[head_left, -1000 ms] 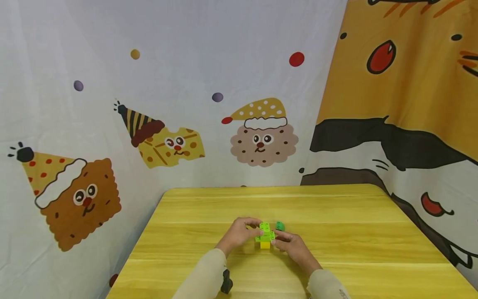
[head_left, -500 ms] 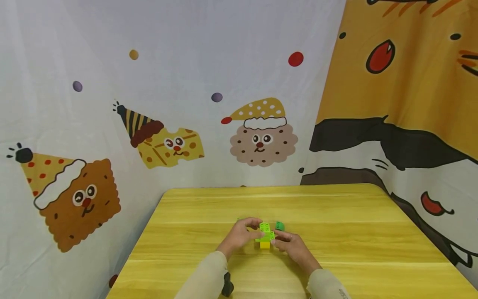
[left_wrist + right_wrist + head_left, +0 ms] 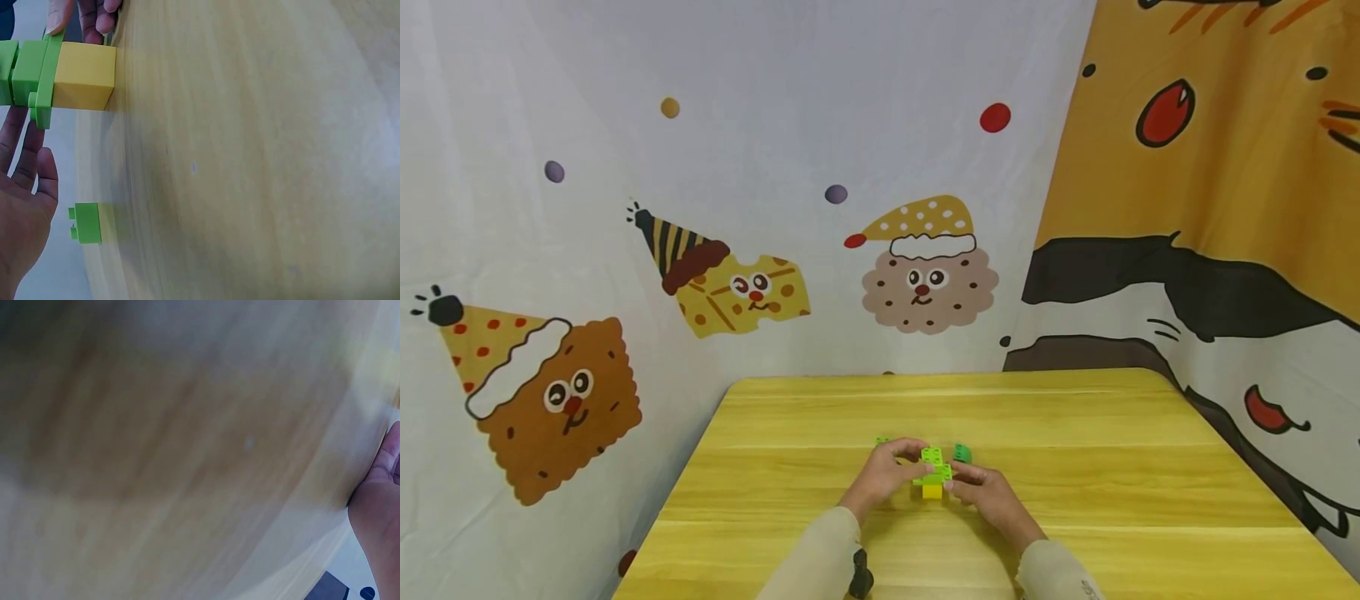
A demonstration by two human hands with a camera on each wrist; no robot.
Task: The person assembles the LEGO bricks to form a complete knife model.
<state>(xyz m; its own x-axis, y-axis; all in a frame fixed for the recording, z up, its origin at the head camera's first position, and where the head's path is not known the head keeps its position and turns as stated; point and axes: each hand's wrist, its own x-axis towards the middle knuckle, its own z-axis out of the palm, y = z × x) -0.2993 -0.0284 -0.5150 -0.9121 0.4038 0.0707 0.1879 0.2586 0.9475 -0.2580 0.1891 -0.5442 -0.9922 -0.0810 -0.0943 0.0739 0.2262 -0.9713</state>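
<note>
A small stack of toy building bricks stands on the table: a yellow brick (image 3: 86, 76) at the bottom, a flat light green plate (image 3: 47, 81) over it, and light green bricks (image 3: 932, 455) on top. My left hand (image 3: 880, 475) holds the upper green brick from the left, its thumb on the near side and fingers behind. My right hand (image 3: 990, 497) pinches the right end of the green plate with its thumb and fingers. In the right wrist view only part of the right hand (image 3: 375, 506) shows, and the stack is out of sight.
A darker green rounded brick (image 3: 962, 453) lies just behind the stack, to the right. Another light green brick (image 3: 87, 223) sits on the table beyond my left hand, mostly hidden in the head view. The wooden table (image 3: 1075, 417) meets a printed cloth (image 3: 775, 125) at its back.
Both hands stay at the stack. My left hand has shifted very slightly right, and a bit of the light green brick behind it has come into view.
</note>
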